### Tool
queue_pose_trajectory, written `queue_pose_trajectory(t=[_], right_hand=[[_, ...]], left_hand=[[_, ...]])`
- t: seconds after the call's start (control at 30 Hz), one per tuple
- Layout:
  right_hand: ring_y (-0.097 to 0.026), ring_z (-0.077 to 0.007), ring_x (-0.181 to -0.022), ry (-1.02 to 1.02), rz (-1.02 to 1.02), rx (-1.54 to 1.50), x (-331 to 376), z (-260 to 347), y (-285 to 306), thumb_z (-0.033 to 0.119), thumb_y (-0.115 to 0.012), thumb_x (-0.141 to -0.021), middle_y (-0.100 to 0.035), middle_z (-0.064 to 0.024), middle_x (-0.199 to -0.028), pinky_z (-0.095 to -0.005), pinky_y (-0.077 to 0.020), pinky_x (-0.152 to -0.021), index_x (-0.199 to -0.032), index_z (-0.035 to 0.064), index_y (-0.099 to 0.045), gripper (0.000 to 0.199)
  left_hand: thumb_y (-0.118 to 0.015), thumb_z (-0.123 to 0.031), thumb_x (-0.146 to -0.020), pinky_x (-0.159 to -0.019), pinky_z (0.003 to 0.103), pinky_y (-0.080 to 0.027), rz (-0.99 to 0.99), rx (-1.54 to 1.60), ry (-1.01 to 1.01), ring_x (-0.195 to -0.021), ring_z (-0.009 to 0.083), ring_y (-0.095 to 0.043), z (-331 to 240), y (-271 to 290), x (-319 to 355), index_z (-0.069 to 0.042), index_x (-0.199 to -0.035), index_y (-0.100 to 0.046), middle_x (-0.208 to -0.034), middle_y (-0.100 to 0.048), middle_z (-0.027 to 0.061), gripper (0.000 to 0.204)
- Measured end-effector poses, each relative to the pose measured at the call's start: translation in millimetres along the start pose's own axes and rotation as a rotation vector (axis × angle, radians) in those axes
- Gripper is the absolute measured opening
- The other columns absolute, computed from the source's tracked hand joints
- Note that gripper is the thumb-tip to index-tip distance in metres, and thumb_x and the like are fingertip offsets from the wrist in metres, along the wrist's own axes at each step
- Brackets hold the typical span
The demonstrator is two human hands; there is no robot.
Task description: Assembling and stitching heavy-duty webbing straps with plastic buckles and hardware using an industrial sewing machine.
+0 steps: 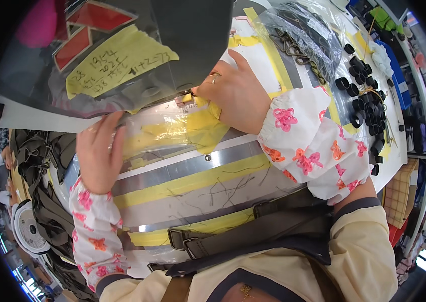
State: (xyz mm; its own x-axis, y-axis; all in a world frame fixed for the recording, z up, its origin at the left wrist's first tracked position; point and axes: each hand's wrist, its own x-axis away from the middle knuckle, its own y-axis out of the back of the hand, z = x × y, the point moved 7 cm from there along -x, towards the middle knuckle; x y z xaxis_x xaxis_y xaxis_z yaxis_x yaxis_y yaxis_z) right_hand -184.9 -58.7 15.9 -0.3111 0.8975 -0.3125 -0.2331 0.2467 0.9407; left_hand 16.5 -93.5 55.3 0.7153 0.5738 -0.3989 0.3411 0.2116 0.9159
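Glossy clear film [160, 128] lies under flat-spread left hand [99, 153]; right hand [233, 93] pinches its edge.

Two hands are at work, the left hand [99, 153] and the right hand [233, 93], each in one flowered sleeve cover, so two covers. One sewing machine [137, 45] carries one yellow note [117, 60]. One clear bag [308, 35] holds metal buckles, too tangled to count. Black rings [361, 95] lie on the worktop [253, 55], well over a dozen. One white fan [29, 229] sits low at the left.
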Motion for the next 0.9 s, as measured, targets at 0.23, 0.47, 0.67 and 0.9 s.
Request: queue_pose_trajectory(t=[0.23,0.47,0.67,0.9], right_hand=[[-0.057,-0.0229,-0.085,0.203,-0.085,-0.05,3.4,15.4,12.7,0.0,-0.063,-0.061,-0.061,-0.0057,-0.09,-0.0335,-0.0498,-0.072,-0.089,0.0028,-0.062,0.028],[-0.059,-0.0256,-0.079,0.337,-0.135,-0.011,6.3,25.4,22.8,0.003,-0.063,-0.063,-0.055,-0.0135,-0.09,-0.0346,-0.0502,-0.057,-0.087,0.0003,-0.051,0.027],[-0.056,-0.023,-0.075,0.486,-0.171,-0.086,-40.5,153.2,12.7,0.009,-0.058,-0.068,-0.049,-0.01,-0.079,-0.0333,-0.0493,-0.057,-0.079,0.0034,-0.05,0.014],[-0.056,-0.0249,-0.082,0.498,-0.05,-0.036,-50.7,157.2,-9.2,0.009,-0.06,-0.071,-0.053,-0.0097,-0.087,-0.033,-0.0481,-0.068,-0.082,0.0033,-0.053,0.014]], left_hand=[[-0.06,-0.01,-0.081,-0.074,0.037,-0.045,0.055,0.013,0.378,-0.084,0.0307,-0.057,45.4,25.5,69.5,-0.004,-0.119,-0.052,-0.096,-0.061,0.0163,0.04],[-0.053,0.006,-0.07,-0.075,0.036,-0.046,-0.01,-0.238,0.142,-0.082,0.0268,-0.059,56.1,37.8,74.1,-0.007,-0.104,-0.059,-0.092,-0.062,0.0106,0.037],[-0.05,0.002,-0.075,-0.093,0.034,-0.039,0.097,-0.723,0.33,-0.107,0.0172,-0.054,207.9,75.4,124.0,-0.022,-0.125,-0.045,-0.119,-0.056,-0.0008,0.055],[-0.046,-0.001,-0.08,-0.091,0.039,-0.042,0.286,-0.774,0.545,-0.114,0.0246,-0.049,284.6,26.6,134.2,-0.022,-0.136,-0.028,-0.122,-0.054,0.0091,0.062]])
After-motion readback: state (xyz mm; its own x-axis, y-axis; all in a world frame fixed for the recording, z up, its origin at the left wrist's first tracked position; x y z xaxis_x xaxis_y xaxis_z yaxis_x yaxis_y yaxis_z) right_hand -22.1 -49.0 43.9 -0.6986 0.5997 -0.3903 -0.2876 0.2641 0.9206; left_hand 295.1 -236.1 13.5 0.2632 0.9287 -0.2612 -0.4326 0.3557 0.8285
